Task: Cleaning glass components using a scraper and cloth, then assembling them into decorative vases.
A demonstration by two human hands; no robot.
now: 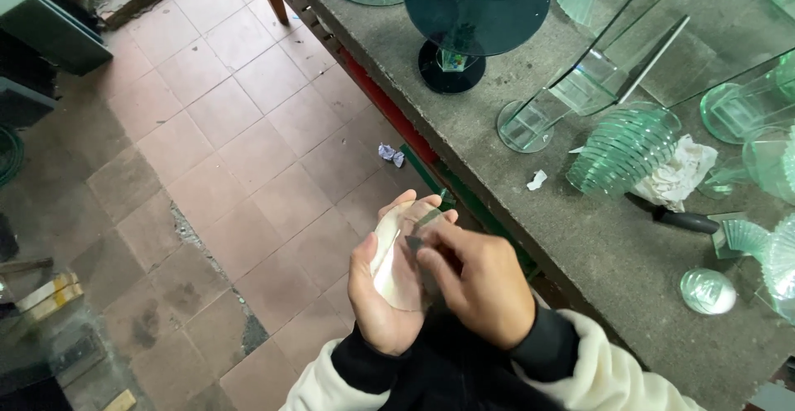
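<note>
- Tiled floor (pixel 224 129) on the left; grey workbench (pixel 596 237) with glass pieces on the right.
- Left hand (pixel 377 295) cups a round glass disc (pixel 397 254) near the bench's edge.
- Right hand (pixel 476 283) has its fingertips pressed onto the disc's face.

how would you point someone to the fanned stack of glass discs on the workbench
Start at the long grey workbench on the right and find the crumpled white rag. The fanned stack of glass discs leans just left of it, the only greenish pile spread in overlapping, stepped layers.

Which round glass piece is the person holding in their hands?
The small clear glass disc, cupped in the left hand and touched by the right hand. The other glass discs sit on the workbench.
</note>
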